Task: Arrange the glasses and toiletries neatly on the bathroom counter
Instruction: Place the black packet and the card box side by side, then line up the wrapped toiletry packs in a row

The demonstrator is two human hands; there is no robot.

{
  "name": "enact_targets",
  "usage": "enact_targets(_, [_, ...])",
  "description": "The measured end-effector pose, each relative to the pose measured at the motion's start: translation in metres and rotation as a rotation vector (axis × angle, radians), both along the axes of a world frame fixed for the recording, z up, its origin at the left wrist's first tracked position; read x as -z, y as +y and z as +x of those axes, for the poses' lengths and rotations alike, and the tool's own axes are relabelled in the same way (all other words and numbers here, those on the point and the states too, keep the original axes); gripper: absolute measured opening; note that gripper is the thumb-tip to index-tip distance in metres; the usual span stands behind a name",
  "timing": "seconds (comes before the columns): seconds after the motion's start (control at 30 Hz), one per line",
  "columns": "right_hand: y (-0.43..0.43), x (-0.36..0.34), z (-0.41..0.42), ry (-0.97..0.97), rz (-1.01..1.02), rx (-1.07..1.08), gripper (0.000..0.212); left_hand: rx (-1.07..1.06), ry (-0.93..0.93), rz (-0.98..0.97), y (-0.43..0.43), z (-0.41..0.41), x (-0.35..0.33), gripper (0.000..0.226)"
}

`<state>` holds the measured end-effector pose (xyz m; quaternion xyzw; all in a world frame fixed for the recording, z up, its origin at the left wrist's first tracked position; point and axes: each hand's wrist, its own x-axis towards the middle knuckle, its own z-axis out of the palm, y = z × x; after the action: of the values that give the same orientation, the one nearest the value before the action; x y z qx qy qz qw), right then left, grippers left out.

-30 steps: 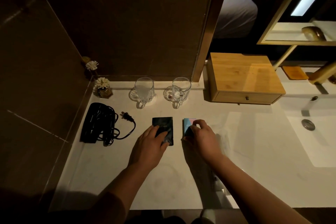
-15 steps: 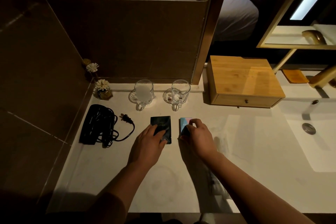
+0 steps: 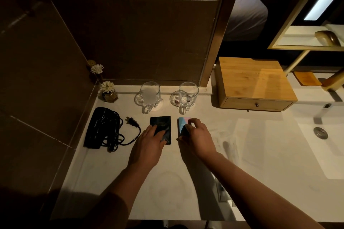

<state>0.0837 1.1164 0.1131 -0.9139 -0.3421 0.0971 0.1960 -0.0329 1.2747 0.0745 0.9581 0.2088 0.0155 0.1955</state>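
Two clear glass mugs stand on coasters at the back of the white counter (image 3: 167, 182): the left mug (image 3: 150, 95) and the right mug (image 3: 188, 94). In front of them lie two flat toiletry packets. My left hand (image 3: 149, 140) rests with its fingers on the lower half of the dark packet (image 3: 160, 123). My right hand (image 3: 194, 135) grips the pink-and-blue packet (image 3: 183, 121) by its edges, covering most of it. Both packets lie flat on the counter, side by side and apart.
A black hair dryer with coiled cord and plug (image 3: 106, 129) lies at the left. A small flower diffuser (image 3: 108, 92) sits in the back corner. A wooden drawer box (image 3: 255, 83) stands right of the mugs, beside the sink (image 3: 320, 133) and faucet (image 3: 333, 81).
Both hands and their packets have slid slightly away from me toward the mugs; the grips look unchanged.
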Motion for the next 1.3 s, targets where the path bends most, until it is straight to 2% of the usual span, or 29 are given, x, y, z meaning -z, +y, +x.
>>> enact_targets(0.43, [-0.006,0.008,0.001,0.018,0.046,0.029,0.049,-0.022,-0.013,-0.055,-0.004,0.000,-0.008,0.045])
enact_targets(0.63, [-0.030,-0.003,0.000,0.036,0.135,0.046,0.039,-0.076,-0.041,-0.087,-0.012,-0.013,-0.014,0.045])
enact_targets(0.73, [-0.061,-0.014,0.002,0.041,0.146,0.099,0.026,-0.036,-0.097,-0.061,-0.031,-0.027,-0.016,0.042])
enact_targets(0.8, [-0.088,-0.019,0.001,0.048,0.157,0.155,0.017,-0.003,-0.121,-0.097,-0.052,-0.036,-0.018,0.037])
enact_targets(0.9, [-0.130,-0.024,-0.004,0.068,0.130,0.232,0.016,0.022,-0.121,-0.197,-0.090,-0.040,-0.019,0.034])
enact_targets(1.0, [-0.166,-0.022,-0.008,0.094,0.068,0.300,0.017,0.074,-0.058,-0.274,-0.127,-0.033,-0.016,0.040])
enact_targets(1.17, [-0.197,-0.005,-0.019,0.143,0.032,0.332,0.020,0.080,0.064,-0.279,-0.170,-0.012,-0.015,0.060])
enact_targets(1.3, [-0.196,0.003,-0.024,0.109,0.015,0.323,0.040,-0.041,0.157,-0.202,-0.189,0.004,-0.022,0.080])
